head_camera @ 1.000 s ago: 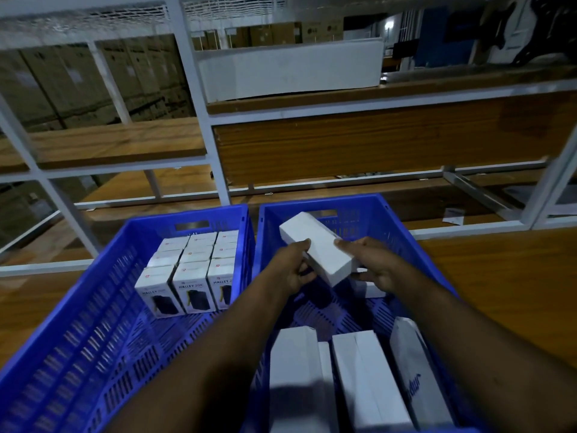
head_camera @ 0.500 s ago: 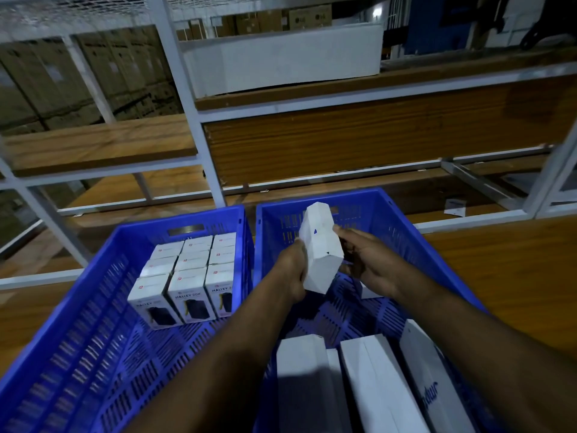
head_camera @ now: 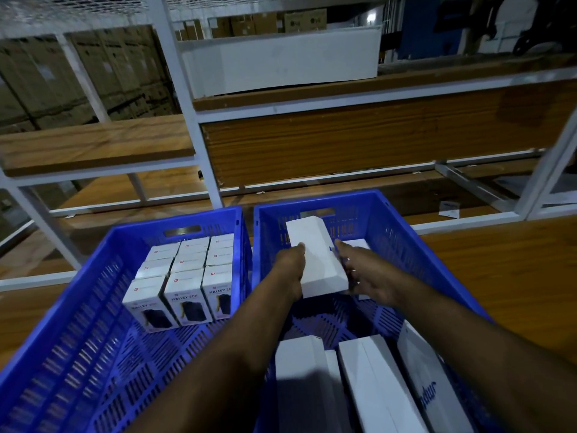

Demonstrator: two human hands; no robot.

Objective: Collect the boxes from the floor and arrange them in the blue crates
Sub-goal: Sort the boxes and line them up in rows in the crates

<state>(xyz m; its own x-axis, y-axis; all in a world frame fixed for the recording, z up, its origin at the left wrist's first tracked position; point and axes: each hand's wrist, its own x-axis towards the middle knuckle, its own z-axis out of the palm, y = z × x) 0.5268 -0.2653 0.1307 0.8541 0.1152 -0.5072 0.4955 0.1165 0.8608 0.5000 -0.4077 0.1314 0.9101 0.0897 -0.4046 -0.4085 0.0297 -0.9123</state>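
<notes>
Two blue crates stand side by side on a wooden shelf. Over the right crate [head_camera: 402,242] I hold a long white box [head_camera: 315,254] lengthwise, its far end tilted up. My left hand [head_camera: 290,270] grips its left edge and my right hand [head_camera: 365,276] grips its right side. Another white box [head_camera: 357,244] lies at the far right of that crate, partly hidden behind my right hand. Three white boxes [head_camera: 374,385] lie at the crate's near end. The left crate [head_camera: 78,323] holds several upright small printed boxes [head_camera: 184,270] packed at its far end.
A white metal rack frame [head_camera: 184,98] with wooden shelf boards rises behind the crates. A large white box [head_camera: 281,60] sits on the upper shelf, with brown cartons beyond. Bare wooden shelf [head_camera: 499,270] extends to the right of the crates.
The box was turned from lying crosswise, through standing on end, to lying lengthwise between both hands, lower and nearer the far end of the right crate.
</notes>
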